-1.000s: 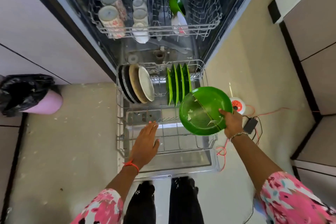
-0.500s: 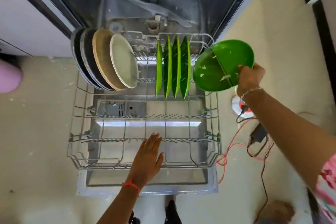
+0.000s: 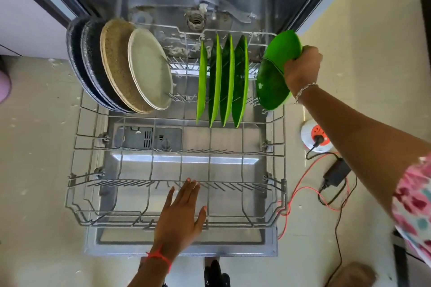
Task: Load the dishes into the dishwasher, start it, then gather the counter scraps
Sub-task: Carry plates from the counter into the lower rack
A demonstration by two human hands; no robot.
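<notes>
The dishwasher's lower rack (image 3: 77, 137) is pulled out over the open door (image 3: 182, 244). My right hand (image 3: 303, 69) grips the rim of a green plate (image 3: 274, 77), held on edge at the rack's far right, just right of several green plates (image 3: 221, 81) standing in the tines. At the far left of the rack stand dark, tan and cream plates (image 3: 149, 69). My left hand (image 3: 180, 214) lies with straight fingers over the rack's near edge and holds nothing.
To the right on the beige floor lie a white and orange extension reel (image 3: 314, 135), a black adapter (image 3: 337, 172) and red and black cables (image 3: 303, 189). White cabinet fronts (image 3: 25, 30) flank the dishwasher on the left. A pink object (image 3: 3, 86) shows at the left edge.
My right hand has turned the green plate on edge and brought it down toward the rack's right end. The view has moved closer over the rack. My left hand has stayed at the rack's front.
</notes>
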